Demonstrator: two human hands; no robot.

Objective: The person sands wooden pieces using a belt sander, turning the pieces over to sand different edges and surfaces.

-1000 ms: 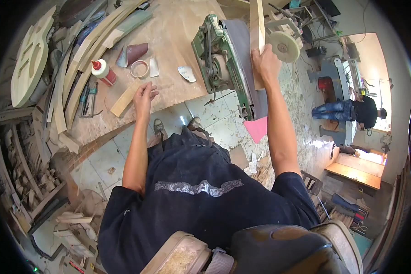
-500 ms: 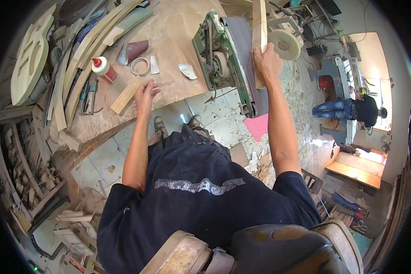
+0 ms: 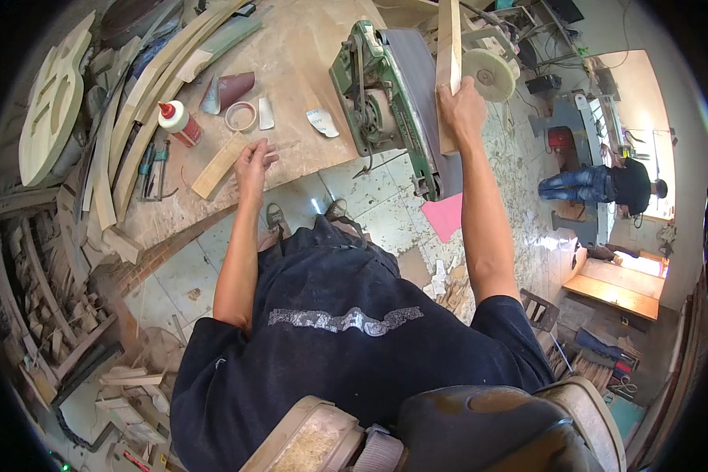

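Note:
My right hand [image 3: 464,108] is wrapped round the near part of a long pale wooden piece [image 3: 449,47], which lies along the dark belt of a green belt sander [image 3: 405,102]. My left hand [image 3: 254,163] is above the workbench's front edge, its fingers loosely bent and a little apart, with nothing visible in them. Right beside it, a short flat wooden block [image 3: 216,167] lies on the workbench [image 3: 291,161]. The palm side of my right hand is hidden.
A red-capped glue bottle [image 3: 179,123], a tape roll [image 3: 241,116], sandpaper [image 3: 232,88] and clamps [image 3: 154,169] lie on the bench. Curved wooden parts [image 3: 145,106] are stacked left. A round disc [image 3: 488,75] stands beyond my right hand. Another person [image 3: 629,186] stands far right.
Almost nothing differs. The view has shifted very slightly; my right hand still grips the wooden piece at the sander, and my left hand stays beside the block.

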